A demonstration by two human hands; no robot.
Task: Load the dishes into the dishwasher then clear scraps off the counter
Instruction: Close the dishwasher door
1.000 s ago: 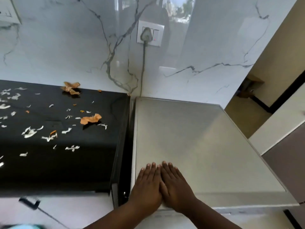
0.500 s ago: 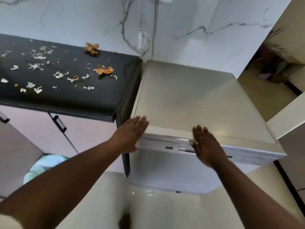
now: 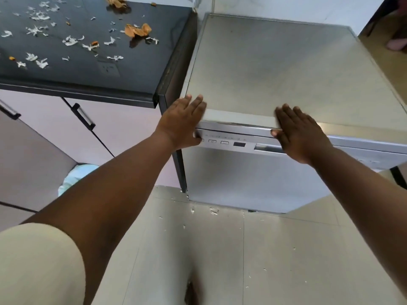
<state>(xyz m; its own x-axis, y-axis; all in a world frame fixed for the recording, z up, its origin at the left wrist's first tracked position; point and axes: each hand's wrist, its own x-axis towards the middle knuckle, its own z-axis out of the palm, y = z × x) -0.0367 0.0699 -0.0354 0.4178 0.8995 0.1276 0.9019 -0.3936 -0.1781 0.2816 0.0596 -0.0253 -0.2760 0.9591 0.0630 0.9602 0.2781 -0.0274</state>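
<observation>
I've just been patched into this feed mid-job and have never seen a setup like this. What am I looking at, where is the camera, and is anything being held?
No robot here: a person's two bare arms, filmed by a wide-angle camera worn on the head, looking down. The left hand and right hand lie flat-fingered on the front top edge of the silver freestanding dishwasher, its door shut. Neither holds anything. The black countertop on the left carries white shreds and orange peel scraps. A few bits lie on the beige floor tiles.
</observation>
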